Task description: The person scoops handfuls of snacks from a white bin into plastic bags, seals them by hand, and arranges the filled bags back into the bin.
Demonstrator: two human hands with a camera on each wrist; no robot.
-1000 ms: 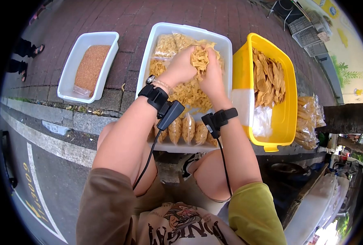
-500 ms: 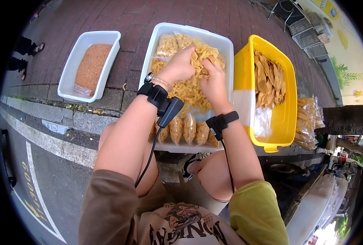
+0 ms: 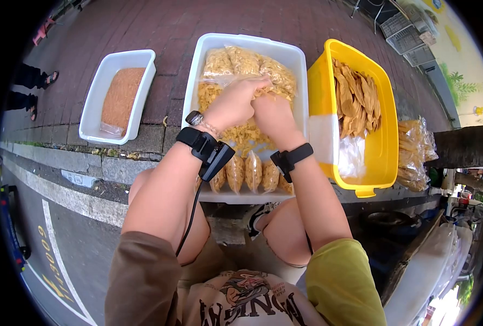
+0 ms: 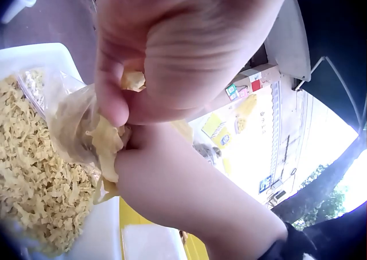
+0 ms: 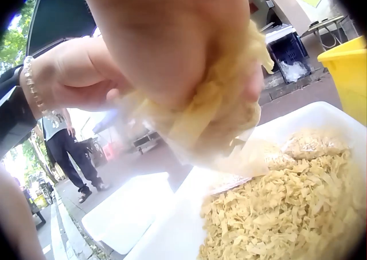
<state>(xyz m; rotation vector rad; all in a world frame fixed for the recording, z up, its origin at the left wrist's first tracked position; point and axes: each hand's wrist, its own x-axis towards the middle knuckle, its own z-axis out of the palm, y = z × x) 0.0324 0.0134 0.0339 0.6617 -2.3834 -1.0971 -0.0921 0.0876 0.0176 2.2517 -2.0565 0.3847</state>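
Pale yellow dried strips (image 5: 287, 208) fill the middle of a white plastic tub (image 3: 191, 98). Over them my two hands meet. With thumb and fingers, my left hand (image 3: 231, 106) pinches the edge of a clear plastic bag (image 4: 71, 122) that has strips inside. A clump of strips (image 5: 226, 102) is in the grip of my right hand (image 3: 276, 117), at the bag's mouth; some strips poke out by the fingers. In the head view the fingertips are mostly hidden. Filled bags (image 3: 245, 61) lie along the tub's far end, just beyond my hands.
Several filled bags (image 3: 252, 171) stand in a row at the tub's near end. To the left sits a white bin (image 3: 152, 76) of brown crumbs. On the right is a yellow bin (image 3: 389, 136) with long brown dried pieces, beside clear bags (image 3: 412, 152). Someone's feet (image 3: 33, 113) show far left.
My hands were apart, with loose strips between them; now they have come together at the bag. A bag at the tub's far right has come into view where loose strips showed.
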